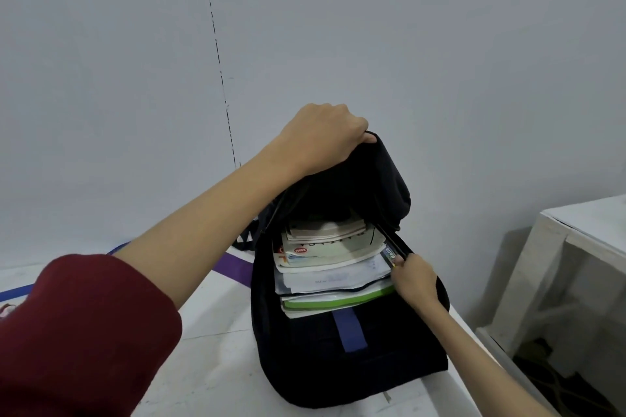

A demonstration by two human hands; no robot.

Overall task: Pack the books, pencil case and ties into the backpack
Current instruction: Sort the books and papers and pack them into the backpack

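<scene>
**Zip could snag on the book corners**

The backpack (352,349) stands on the table (216,366), its main compartment gaping, with the books (333,267) stacked inside and their edges poking up to the opening. The likeliest trouble, as I judge it, is the zip catching on a protruding corner or a loose page at the right side, since the stack sits tight against that edge. The flap could also slump if the upper hold slackens. No pencil case or ties are visible.

The left hand (325,137) reaches forward, its grip closed round the top of the flap, holding it up. The right hand (415,278) pinches something small at the right rim of the opening, probably the zip pull, though I cannot tell.
</scene>
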